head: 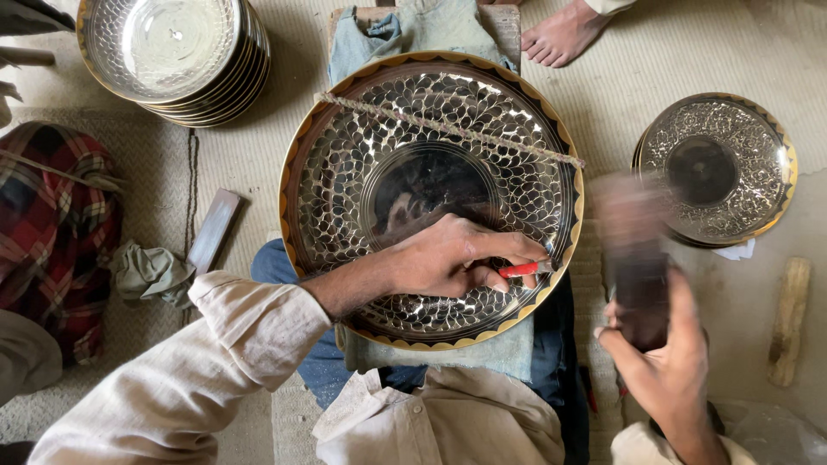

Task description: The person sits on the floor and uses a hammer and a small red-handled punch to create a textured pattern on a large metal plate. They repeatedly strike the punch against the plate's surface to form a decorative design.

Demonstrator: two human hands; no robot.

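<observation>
Glossy engraved metal tray (431, 129) with brass-toned rim, matt woven mat (655, 60), blurred block (636, 258) — possibly wood

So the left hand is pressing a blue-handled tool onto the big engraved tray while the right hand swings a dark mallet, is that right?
Nearly. The head view shows the tool's handle is red, not blue. The rest holds: the left hand presses it onto the big engraved tray while the right hand swings the dark, motion-blurred mallet.
</observation>
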